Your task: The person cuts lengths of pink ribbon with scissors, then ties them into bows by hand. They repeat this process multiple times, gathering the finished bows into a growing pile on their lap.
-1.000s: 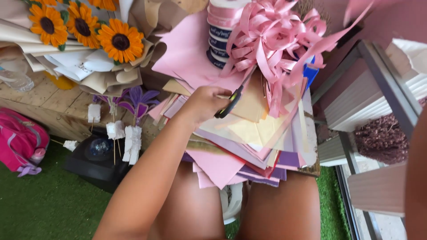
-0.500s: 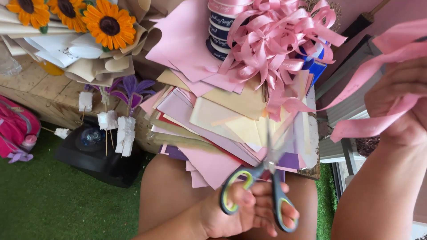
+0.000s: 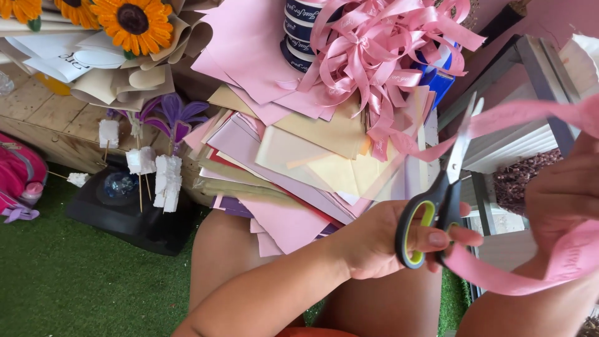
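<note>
- pink ribbon (image 3: 561, 262) loops over the right hand (image 3: 564, 187) at frame right, one strand running up-left toward the pile of pink bows (image 3: 380, 56); fingers clenched on the ribbon
- scissors (image 3: 437, 200), black handles with yellow-green lining, in the left hand (image 3: 380, 240); fingers through the loops, blades parted and pointing up, tips just beside the taut ribbon strand
- behind the scissors: stack of paper sheets (image 3: 299, 156) in pink, cream, lilac, resting over the person's bare thighs
- on top of the stack: the bows, dark blue ribbon spools (image 3: 299, 31) beside them, a blue box (image 3: 440, 78) partly buried under the bows
- left: sunflower bouquet (image 3: 131, 25) in cream wrap on a wooden surface (image 3: 43, 118); purple paper flower (image 3: 175, 115) and white foam bits on sticks (image 3: 165, 181) below it
- floor: green turf (image 3: 56, 287), black tray (image 3: 131, 218), pink bag (image 3: 19, 178) at the left edge
- right: grey rack frame (image 3: 543, 68), dried brown sprigs (image 3: 518, 181) behind the right hand
- vs half a second ago: scissors lifted from low over the lap and swung right, up to the ribbon; right hand dropped lower in frame
- right hand cut off by the frame edge; can't tell if the blades touch the ribbon; spool print too blurred to read
</note>
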